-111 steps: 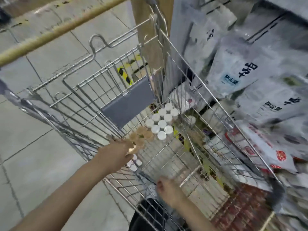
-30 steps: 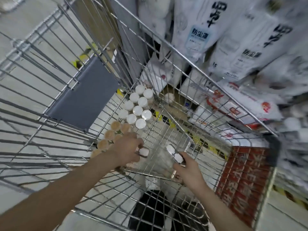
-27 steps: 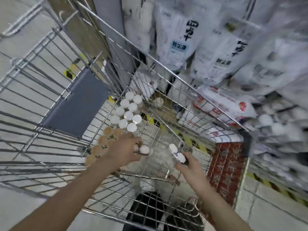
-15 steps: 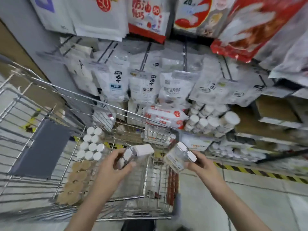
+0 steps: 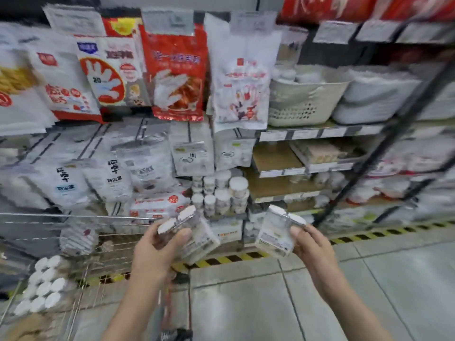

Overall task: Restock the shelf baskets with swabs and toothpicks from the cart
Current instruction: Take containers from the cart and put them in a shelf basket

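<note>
My left hand (image 5: 157, 249) grips two clear white-lidded swab boxes (image 5: 194, 232), held in front of the shelf. My right hand (image 5: 311, 247) holds one more clear swab box (image 5: 277, 232) at the same height, a little to the right. The wire cart (image 5: 81, 232) stands at lower left with a cluster of round white-capped containers (image 5: 43, 284) in it. A cream perforated shelf basket (image 5: 302, 102) sits on the upper shelf to the right. Stacked round swab tubs (image 5: 221, 193) stand on the lower shelf just beyond my hands.
Hanging glove packs (image 5: 174, 70) and white dust-cover bags (image 5: 110, 178) fill the shelf at left. A dark diagonal shelf brace (image 5: 384, 143) crosses at right. Yellow-black floor tape (image 5: 229, 258) runs along the shelf base; grey tiled floor (image 5: 270, 303) lies below my hands.
Both hands have lifted swab boxes out of the cart and raised them toward the shelf. My view has swung up from the cart to the shelves.
</note>
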Demonstrator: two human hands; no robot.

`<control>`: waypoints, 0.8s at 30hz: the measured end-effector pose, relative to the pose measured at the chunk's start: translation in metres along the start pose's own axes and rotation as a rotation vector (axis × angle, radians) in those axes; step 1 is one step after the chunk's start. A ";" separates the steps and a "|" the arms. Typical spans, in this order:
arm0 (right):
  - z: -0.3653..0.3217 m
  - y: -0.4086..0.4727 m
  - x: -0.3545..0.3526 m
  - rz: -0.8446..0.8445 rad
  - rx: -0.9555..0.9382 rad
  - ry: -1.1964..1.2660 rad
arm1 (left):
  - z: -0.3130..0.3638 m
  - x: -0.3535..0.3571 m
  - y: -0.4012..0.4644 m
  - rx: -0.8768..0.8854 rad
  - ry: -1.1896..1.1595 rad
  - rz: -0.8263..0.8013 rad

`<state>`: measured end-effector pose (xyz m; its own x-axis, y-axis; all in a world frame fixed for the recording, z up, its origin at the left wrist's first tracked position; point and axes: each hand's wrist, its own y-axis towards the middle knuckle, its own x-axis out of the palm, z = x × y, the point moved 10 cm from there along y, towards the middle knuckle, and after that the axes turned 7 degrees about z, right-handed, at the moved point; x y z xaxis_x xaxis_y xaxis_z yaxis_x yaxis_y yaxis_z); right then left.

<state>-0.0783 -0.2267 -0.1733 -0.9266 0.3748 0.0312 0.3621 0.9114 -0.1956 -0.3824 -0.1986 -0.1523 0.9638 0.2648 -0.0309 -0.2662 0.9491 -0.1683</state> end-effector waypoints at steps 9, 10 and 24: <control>-0.029 -0.012 -0.224 0.329 -0.094 0.084 | -0.010 0.231 -0.050 -0.029 -0.011 -0.296; -0.031 -0.013 -0.246 0.365 -0.101 0.091 | -0.009 0.255 -0.055 -0.030 0.009 -0.346; -0.062 0.113 -0.415 0.580 -0.073 0.132 | 0.016 0.500 -0.008 -0.046 0.091 -0.486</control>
<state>0.3533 -0.2684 -0.1478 -0.5565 0.8285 0.0622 0.8156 0.5590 -0.1494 0.1015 -0.0707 -0.1506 0.9742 -0.2245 -0.0236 0.2134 0.9501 -0.2274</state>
